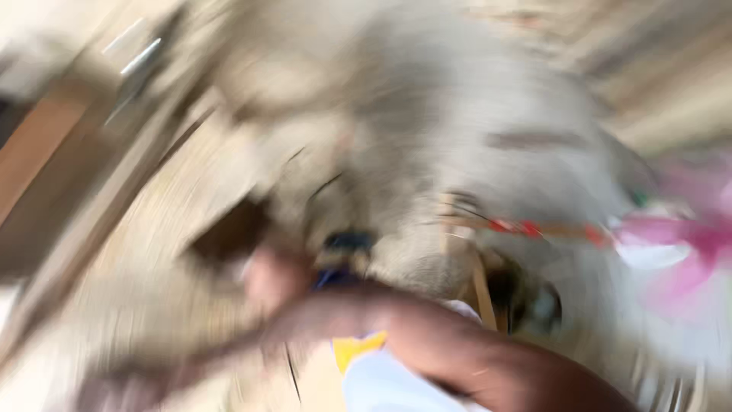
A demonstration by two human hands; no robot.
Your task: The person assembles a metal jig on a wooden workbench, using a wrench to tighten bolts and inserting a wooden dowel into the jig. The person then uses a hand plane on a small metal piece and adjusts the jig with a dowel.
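Heavy motion blur, so take the details loosely. One forearm comes in from the lower right, and its hand (278, 282) sits low centre, pressed against a big grey-beige soft mass (427, 152) that fills the middle, maybe cloth or a sack. Which hand it is, I can't say. Grip state: cannot tell, the fingers are smeared out. A small dark blue object (347, 244) sits just beside the hand, touching or nearly so. A white and yellow item (374, 366) lies under the forearm. A thin wooden stick with red marks (526, 227) runs to the right toward a pink blurred thing (686, 244).

Risks, as I judge them: the head is swinging fast, so the hand could snag the stick or lose the blue object.

Containers: a dark opening (229, 236) shows left of the hand; contents unreadable.
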